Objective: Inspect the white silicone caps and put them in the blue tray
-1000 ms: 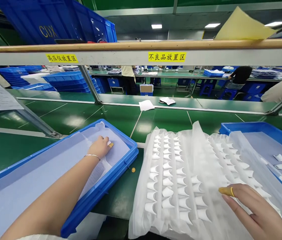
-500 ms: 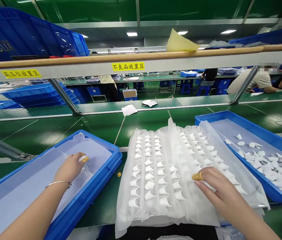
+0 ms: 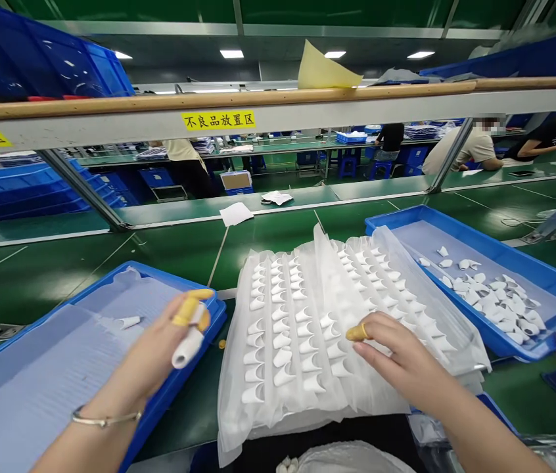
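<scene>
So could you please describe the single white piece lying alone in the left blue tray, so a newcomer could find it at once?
Start at the blue tray left of the white pleated sheet, lined with pale film. On that lining, just left of the left hand, lies one small white curved piece. It is the only piece lying loose in that tray, whereas the right blue tray holds a whole heap.

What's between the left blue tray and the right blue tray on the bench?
In the head view, the white pleated sheet holding rows of small white parts lies between the left blue tray and the right blue tray; the right hand rests on it.
</scene>
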A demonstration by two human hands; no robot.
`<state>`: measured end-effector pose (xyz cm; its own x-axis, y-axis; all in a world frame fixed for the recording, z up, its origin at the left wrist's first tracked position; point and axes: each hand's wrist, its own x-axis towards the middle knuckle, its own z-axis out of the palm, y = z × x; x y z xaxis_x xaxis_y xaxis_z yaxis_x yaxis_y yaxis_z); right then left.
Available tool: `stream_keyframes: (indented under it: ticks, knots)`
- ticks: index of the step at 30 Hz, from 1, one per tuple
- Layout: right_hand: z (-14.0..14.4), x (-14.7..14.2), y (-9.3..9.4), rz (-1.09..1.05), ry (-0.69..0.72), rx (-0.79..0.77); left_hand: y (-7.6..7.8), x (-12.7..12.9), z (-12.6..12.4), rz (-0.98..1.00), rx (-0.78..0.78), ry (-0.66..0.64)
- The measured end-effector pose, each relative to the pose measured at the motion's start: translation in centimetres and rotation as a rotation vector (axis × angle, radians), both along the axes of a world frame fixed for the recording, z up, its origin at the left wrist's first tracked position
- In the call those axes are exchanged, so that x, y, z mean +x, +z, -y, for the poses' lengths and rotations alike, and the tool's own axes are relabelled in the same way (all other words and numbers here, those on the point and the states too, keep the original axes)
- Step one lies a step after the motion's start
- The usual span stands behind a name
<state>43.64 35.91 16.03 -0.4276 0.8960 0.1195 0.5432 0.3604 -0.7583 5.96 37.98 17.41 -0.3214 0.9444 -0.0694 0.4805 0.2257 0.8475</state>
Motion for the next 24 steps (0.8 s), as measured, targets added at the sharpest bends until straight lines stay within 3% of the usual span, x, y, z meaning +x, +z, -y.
stream_keyframes:
  ticks: [4,7,12,17,21,24]
  knots:
    - [0.2,-3.4,0.7,-0.131,0.14,-0.084,-0.2,7.3,3.1,0.139,-0.125,-0.572]
    - [0.3,-5.2,0.6,-0.156,0.202,-0.102,-1.8,10.7,4.1,0.193,-0.161,-0.779]
    - [0.4,-5.4,-0.1,-0.111,0.217,-0.198,-4.0,12.9,4.2,0.366,-0.226,-0.795]
    - [0.5,-4.7,-0.1,-0.046,0.328,-0.066,-5.1,13.2,4.2,0.502,-0.277,-0.754]
    - [0.4,-4.4,0.1,0.018,0.394,-0.014,-5.8,12.8,4.1,0.464,-0.281,-0.722]
    - [0.4,-4.2,-0.1,0.043,0.352,-0.006,-5.9,12.5,3.8,0.384,-0.247,-0.735]
